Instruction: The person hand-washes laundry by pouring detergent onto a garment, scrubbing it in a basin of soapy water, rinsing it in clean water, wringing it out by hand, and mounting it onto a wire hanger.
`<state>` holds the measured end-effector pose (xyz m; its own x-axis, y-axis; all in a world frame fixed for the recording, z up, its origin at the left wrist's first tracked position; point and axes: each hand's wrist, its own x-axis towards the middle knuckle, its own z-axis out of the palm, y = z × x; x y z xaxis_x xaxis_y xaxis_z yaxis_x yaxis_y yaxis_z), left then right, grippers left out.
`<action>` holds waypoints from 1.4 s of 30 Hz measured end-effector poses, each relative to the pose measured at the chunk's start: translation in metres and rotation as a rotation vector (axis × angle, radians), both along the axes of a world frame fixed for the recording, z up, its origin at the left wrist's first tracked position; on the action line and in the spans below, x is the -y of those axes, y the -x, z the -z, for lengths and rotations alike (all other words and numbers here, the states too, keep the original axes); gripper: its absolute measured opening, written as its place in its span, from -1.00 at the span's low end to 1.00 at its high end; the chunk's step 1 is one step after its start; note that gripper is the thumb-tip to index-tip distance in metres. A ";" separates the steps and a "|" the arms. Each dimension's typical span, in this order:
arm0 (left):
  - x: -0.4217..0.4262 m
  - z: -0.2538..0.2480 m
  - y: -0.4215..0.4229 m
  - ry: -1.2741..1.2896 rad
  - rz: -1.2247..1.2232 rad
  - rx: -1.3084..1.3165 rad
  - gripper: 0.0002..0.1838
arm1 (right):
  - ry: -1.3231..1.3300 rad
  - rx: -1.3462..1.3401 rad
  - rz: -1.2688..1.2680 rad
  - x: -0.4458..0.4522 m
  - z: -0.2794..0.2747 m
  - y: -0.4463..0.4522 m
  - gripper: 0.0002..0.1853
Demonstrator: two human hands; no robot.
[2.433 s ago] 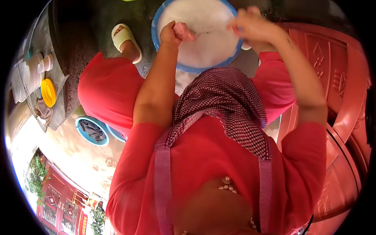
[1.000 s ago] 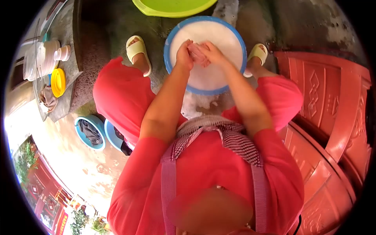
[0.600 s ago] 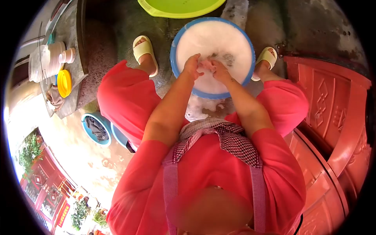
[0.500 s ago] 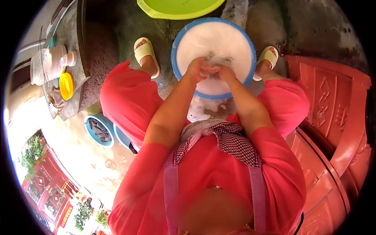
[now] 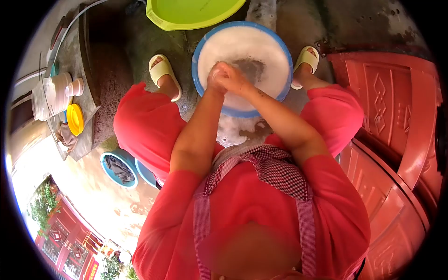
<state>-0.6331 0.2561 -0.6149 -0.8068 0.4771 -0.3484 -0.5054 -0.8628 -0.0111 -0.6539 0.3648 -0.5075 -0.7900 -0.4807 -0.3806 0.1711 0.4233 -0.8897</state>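
A round basin with a blue rim [image 5: 241, 113] stands on the floor between my feet, filled with white suds [image 5: 268, 46]. Above its left half, my right hand [image 5: 234, 80] is closed over my left hand [image 5: 215, 83]. The two hands press together, and the fingers of the left are mostly hidden under the right. Whether anything lies between the palms does not show. A dark gap [image 5: 254, 70] in the foam shows greyish water to the right of the hands.
A lime-green basin [image 5: 161, 22] sits beyond the blue-rimmed one. On the left, a ledge holds white plastic tubs [image 5: 60, 93] and a yellow bowl [image 5: 74, 120]. Dark cloth [image 5: 119, 169] lies in a light-blue basin [image 5: 132, 182]. Red panels [image 5: 387, 112] stand close on my right.
Both hands have come up out of the suds and moved left, with the right now wrapped over the left. A dark gap shows in the foam. The view has shifted slightly.
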 end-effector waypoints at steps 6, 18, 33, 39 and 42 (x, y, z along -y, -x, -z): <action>-0.037 -0.043 0.000 0.422 -0.060 0.353 -0.69 | -0.609 -0.325 -0.104 -0.030 0.032 0.028 -0.68; -0.020 -0.012 -0.010 0.995 0.207 0.505 -0.45 | -0.652 -0.564 0.213 -0.094 0.189 0.010 -0.62; -0.009 0.001 0.000 0.191 -0.057 -0.072 -0.52 | -0.303 -0.547 0.098 -0.008 0.067 0.008 -0.68; -0.029 -0.026 0.012 0.456 -0.004 0.256 -0.61 | -0.416 -0.505 0.107 -0.042 0.082 0.035 -0.63; -0.020 -0.030 0.011 0.669 0.011 0.321 -0.61 | -0.437 -0.506 0.185 -0.058 0.118 0.036 -0.54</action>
<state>-0.6438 0.2758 -0.5849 -0.6131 0.0875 -0.7851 -0.5742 -0.7319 0.3668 -0.6898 0.4231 -0.6257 -0.9756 -0.2075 -0.0716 -0.1160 0.7646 -0.6339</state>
